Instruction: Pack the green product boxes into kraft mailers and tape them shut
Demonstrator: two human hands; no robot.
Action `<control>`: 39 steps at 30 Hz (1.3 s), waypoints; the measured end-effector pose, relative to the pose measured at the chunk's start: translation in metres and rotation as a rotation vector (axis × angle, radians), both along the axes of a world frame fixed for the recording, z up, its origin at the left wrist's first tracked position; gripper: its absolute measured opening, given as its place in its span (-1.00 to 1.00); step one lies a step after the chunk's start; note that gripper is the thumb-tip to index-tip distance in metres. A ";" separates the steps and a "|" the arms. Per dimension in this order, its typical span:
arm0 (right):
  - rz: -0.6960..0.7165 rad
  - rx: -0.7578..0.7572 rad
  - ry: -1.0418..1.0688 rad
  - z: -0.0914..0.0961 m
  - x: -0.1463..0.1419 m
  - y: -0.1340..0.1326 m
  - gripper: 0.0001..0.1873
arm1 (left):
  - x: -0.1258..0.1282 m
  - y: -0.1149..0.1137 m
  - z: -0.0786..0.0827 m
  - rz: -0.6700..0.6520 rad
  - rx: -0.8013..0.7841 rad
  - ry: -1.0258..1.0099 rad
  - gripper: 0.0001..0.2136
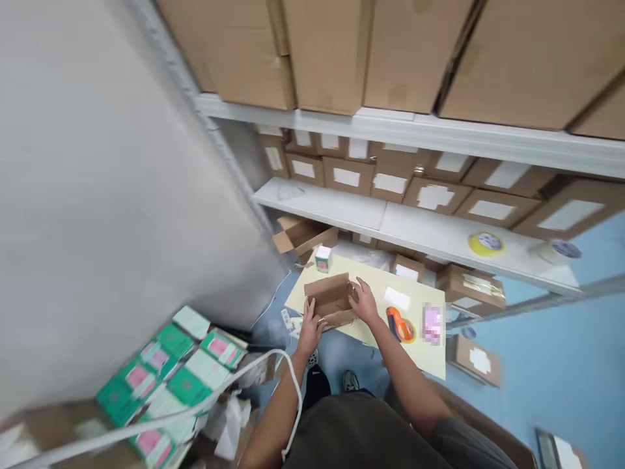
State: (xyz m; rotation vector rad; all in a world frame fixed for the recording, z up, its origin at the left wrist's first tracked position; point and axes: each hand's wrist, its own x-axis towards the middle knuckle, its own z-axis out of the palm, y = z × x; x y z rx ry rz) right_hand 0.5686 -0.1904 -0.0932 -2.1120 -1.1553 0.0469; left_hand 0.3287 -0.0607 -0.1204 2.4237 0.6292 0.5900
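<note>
A small open cardboard box (328,286) rests at the near edge of the pale yellow table (364,266), its flaps raised. My left hand (310,326) grips its left front side, fingers against the cardboard. On the right side, my right hand (364,301) holds the box wall, with the fingertips bent over the edge. The inside looks brown and bare, though part is hidden by the hands. Behind the box stands a small green and white carton (323,258). To the right lie a white paper slip (396,298) and an orange tape dispenser (399,324).
Shelves (342,206) behind the table carry several labelled cardboard boxes. A yellow tape roll (486,243) sits on the middle shelf. Green and white packages (170,378) are stacked at left, crossed by a white cable (229,381). Another open box (305,234) stands beyond the table.
</note>
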 end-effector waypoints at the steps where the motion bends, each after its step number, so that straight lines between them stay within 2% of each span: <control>1: 0.045 0.010 0.011 0.003 -0.007 0.006 -0.41 | -0.014 -0.006 0.004 0.044 -0.002 -0.004 -0.76; 7: 0.352 0.053 0.037 0.026 -0.074 0.054 -0.45 | -0.112 -0.032 0.031 0.341 -0.032 -0.034 -0.79; 13: 0.663 0.088 -0.021 0.049 -0.182 0.103 -0.48 | -0.231 -0.064 0.049 0.709 -0.050 -0.097 -0.81; 17: 0.843 0.120 -0.034 0.057 -0.280 0.129 -0.48 | -0.329 -0.096 0.058 0.899 -0.059 -0.124 -0.83; 21: 0.997 0.112 -0.017 0.060 -0.400 0.142 -0.46 | -0.438 -0.132 0.064 0.989 -0.038 -0.107 -0.88; 25: 1.111 0.069 -0.007 0.061 -0.520 0.147 -0.44 | -0.545 -0.160 0.059 1.047 -0.027 -0.093 -0.94; 28: 1.171 0.061 -0.006 0.063 -0.597 0.154 -0.44 | -0.609 -0.167 0.049 1.108 -0.033 -0.097 -0.95; 30: 1.183 0.042 -0.006 0.065 -0.640 0.163 -0.44 | -0.637 -0.163 0.044 1.095 -0.057 -0.101 -0.95; 32: 1.163 -0.011 -0.017 0.067 -0.674 0.175 -0.43 | -0.653 -0.155 0.039 1.057 -0.079 -0.107 -0.95; 35: 1.101 -0.151 -0.079 0.071 -0.714 0.200 -0.45 | -0.659 -0.144 0.030 1.029 -0.105 -0.115 -0.95; 39: 0.971 -0.454 -0.233 0.071 -0.753 0.236 -0.50 | -0.653 -0.137 0.020 1.031 -0.137 -0.133 -0.95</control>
